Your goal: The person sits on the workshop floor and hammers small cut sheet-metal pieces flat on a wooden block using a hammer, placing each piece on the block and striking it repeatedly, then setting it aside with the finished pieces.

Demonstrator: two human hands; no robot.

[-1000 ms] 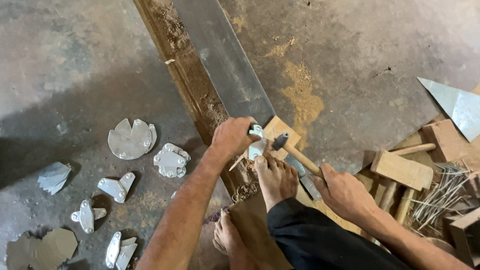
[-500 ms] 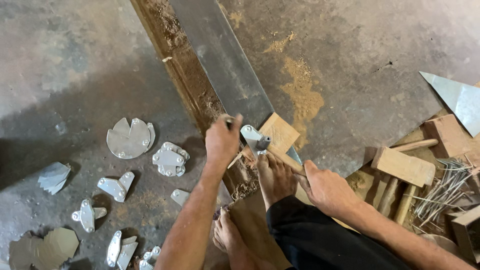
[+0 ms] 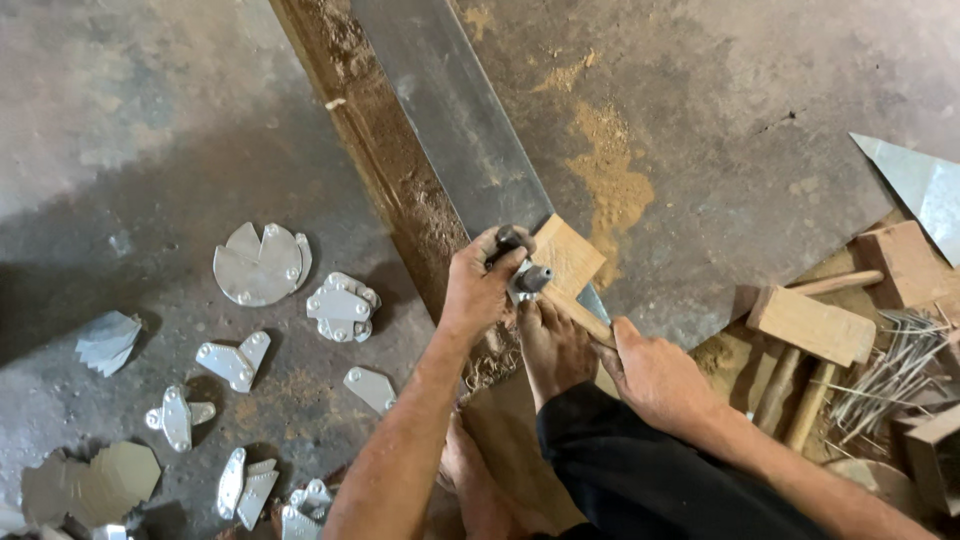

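— What have we got in our left hand (image 3: 478,290)?

— Our grip there is clenched round a dark metal punch (image 3: 508,240), held upright on a small metal piece (image 3: 522,290) that lies at the edge of the long steel bar (image 3: 450,120), on the floor by our bare foot (image 3: 553,345).

— And our right hand (image 3: 655,375)?

— Clenched on the wooden handle of the hammer (image 3: 535,277), whose head sits just beside the punch, in front of a small wooden block (image 3: 568,255).

— What lies around us?

— Cut metal pieces (image 3: 260,265) are scattered on the floor to our left; wooden mallets (image 3: 810,325) and thin rods (image 3: 885,370) lie to our right.
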